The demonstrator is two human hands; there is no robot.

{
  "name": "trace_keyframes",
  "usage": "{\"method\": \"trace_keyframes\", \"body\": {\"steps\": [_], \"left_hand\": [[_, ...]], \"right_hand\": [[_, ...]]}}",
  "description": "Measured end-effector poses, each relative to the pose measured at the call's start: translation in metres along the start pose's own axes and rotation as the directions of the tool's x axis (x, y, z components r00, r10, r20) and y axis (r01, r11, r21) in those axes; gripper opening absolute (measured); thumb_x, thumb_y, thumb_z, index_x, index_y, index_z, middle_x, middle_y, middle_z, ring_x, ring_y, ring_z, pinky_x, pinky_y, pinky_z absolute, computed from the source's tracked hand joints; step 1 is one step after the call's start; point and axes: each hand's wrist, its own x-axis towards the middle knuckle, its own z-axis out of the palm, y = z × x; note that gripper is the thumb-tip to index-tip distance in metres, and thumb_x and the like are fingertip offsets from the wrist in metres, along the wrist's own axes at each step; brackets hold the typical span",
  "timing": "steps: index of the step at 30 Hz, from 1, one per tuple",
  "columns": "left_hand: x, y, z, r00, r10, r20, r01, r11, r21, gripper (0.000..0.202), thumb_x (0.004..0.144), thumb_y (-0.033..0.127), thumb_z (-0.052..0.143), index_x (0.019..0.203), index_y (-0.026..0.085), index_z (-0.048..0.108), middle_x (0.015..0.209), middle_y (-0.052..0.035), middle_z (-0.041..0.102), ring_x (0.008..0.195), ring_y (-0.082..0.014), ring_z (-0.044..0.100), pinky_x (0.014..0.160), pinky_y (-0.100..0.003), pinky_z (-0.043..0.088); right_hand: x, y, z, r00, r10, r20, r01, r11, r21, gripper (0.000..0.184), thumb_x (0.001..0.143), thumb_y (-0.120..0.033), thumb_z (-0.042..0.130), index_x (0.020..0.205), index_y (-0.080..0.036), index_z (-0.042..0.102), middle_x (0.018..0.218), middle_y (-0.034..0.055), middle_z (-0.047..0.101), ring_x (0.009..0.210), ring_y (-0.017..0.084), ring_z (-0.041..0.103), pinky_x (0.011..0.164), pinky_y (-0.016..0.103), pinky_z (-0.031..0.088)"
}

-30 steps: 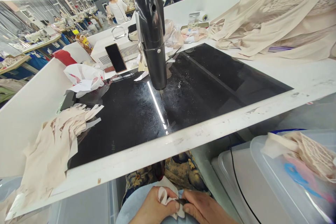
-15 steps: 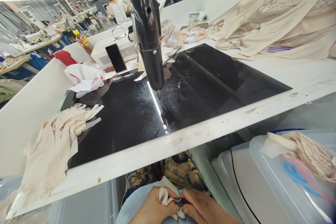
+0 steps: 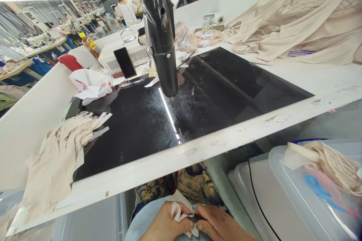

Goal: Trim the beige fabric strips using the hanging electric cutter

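Observation:
At the bottom of the view, below the table edge, my left hand (image 3: 171,221) is closed on a strip of cream fabric (image 3: 175,211) that curls up over the fingers. My right hand (image 3: 219,223) is closed right beside it, fingertips around a small dark object (image 3: 195,218) pressed against the fabric; its kind is mostly hidden. Both hands rest over my lap on a light blue cloth (image 3: 140,214). Above the table hangs a black cylindrical tool (image 3: 161,41) with a thin metal tip, apart from both hands.
A black board (image 3: 132,128) covers much of the white table. Cut cream fabric strips (image 3: 58,154) overhang its left edge; a large fabric heap (image 3: 296,19) lies at the back right. A phone (image 3: 125,62) leans on a white box. Plastic bins (image 3: 266,196) stand below right.
The hands keep almost the same place and grip on the fabric. The hanging black tool has shifted very slightly to the right.

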Motion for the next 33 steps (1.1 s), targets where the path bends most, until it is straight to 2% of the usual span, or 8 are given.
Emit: {"method": "trace_keyframes", "body": {"steps": [5, 8, 12, 15, 19, 24, 27, 33], "left_hand": [[0.002, -0.008, -0.001, 1.0, 0.014, 0.018, -0.014, 1.0, -0.007, 0.057, 0.055, 0.062, 0.07, 0.079, 0.012, 0.057, 0.07, -0.0054, 0.054, 0.065, -0.0123, 0.042, 0.064, -0.027, 0.032], [0.009, -0.02, -0.001, 1.0, 0.022, -0.009, -0.023, 1.0, -0.021, 0.057, 0.052, 0.061, 0.072, 0.076, 0.012, 0.058, 0.067, -0.0042, 0.053, 0.062, -0.0116, 0.04, 0.063, -0.027, 0.033], [0.015, -0.029, -0.002, 0.999, 0.032, 0.001, -0.032, 0.999, -0.042, 0.053, 0.053, 0.058, 0.073, 0.074, 0.011, 0.06, 0.069, -0.0074, 0.057, 0.063, -0.0138, 0.045, 0.064, -0.028, 0.036], [0.012, -0.022, -0.003, 0.999, 0.032, 0.0, -0.032, 0.999, -0.037, 0.052, 0.052, 0.058, 0.072, 0.072, 0.012, 0.059, 0.066, -0.0058, 0.055, 0.062, -0.0129, 0.042, 0.064, -0.028, 0.034], [0.002, -0.008, -0.005, 0.998, 0.03, 0.06, -0.028, 0.999, -0.033, 0.051, 0.057, 0.054, 0.072, 0.079, 0.009, 0.061, 0.072, -0.0077, 0.057, 0.066, -0.013, 0.044, 0.066, -0.027, 0.034], [0.0, -0.002, -0.006, 0.999, 0.015, 0.043, -0.014, 0.999, -0.03, 0.05, 0.056, 0.055, 0.071, 0.078, 0.01, 0.062, 0.07, -0.0072, 0.057, 0.065, -0.0136, 0.044, 0.066, -0.028, 0.035], [0.005, -0.008, -0.006, 0.998, 0.015, 0.054, -0.013, 0.999, -0.029, 0.047, 0.059, 0.052, 0.071, 0.08, 0.01, 0.063, 0.073, -0.0077, 0.06, 0.068, -0.0149, 0.048, 0.068, -0.028, 0.037], [0.016, -0.028, -0.003, 0.999, 0.031, 0.017, -0.03, 0.998, -0.047, 0.057, 0.054, 0.061, 0.075, 0.078, 0.011, 0.063, 0.072, -0.0075, 0.06, 0.065, -0.0142, 0.046, 0.065, -0.028, 0.035]], "right_hand": [[0.006, 0.006, 0.003, 1.0, -0.006, -0.005, 0.006, 1.0, -0.011, 0.049, 0.094, -0.055, 0.019, 0.098, -0.014, 0.045, 0.111, 0.0039, 0.058, 0.098, 0.002, 0.047, 0.087, 0.016, 0.023], [0.002, 0.002, 0.001, 1.0, -0.002, 0.005, 0.002, 0.999, -0.035, 0.049, 0.094, -0.054, 0.018, 0.102, -0.015, 0.047, 0.117, 0.0049, 0.058, 0.101, 0.004, 0.047, 0.09, 0.017, 0.025], [-0.007, -0.009, -0.005, 1.0, 0.017, 0.023, -0.016, 0.999, -0.031, 0.043, 0.094, -0.049, 0.021, 0.103, -0.015, 0.046, 0.12, 0.0047, 0.057, 0.102, 0.004, 0.046, 0.093, 0.017, 0.027], [-0.008, -0.011, -0.007, 1.0, 0.012, 0.016, -0.011, 1.0, -0.025, 0.04, 0.094, -0.046, 0.022, 0.101, -0.015, 0.045, 0.119, 0.0051, 0.057, 0.101, 0.003, 0.046, 0.092, 0.017, 0.027], [-0.005, -0.004, -0.003, 1.0, 0.0, 0.015, 0.0, 1.0, -0.004, 0.045, 0.092, -0.052, 0.02, 0.098, -0.014, 0.043, 0.114, 0.0051, 0.058, 0.096, 0.002, 0.043, 0.089, 0.016, 0.024], [-0.003, 0.001, -0.002, 1.0, -0.002, -0.007, 0.002, 1.0, 0.011, 0.051, 0.09, -0.058, 0.016, 0.096, -0.014, 0.041, 0.111, 0.0048, 0.056, 0.095, 0.002, 0.041, 0.087, 0.016, 0.023], [-0.003, 0.002, -0.002, 1.0, -0.005, -0.004, 0.005, 1.0, 0.029, 0.053, 0.09, -0.059, 0.015, 0.095, -0.013, 0.041, 0.108, 0.0039, 0.055, 0.092, 0.001, 0.039, 0.086, 0.016, 0.022], [0.0, 0.007, -0.001, 1.0, -0.026, 0.002, 0.026, 0.999, 0.029, 0.056, 0.087, -0.063, 0.017, 0.092, -0.012, 0.038, 0.102, 0.0042, 0.053, 0.088, 0.0, 0.036, 0.084, 0.014, 0.022]]}}
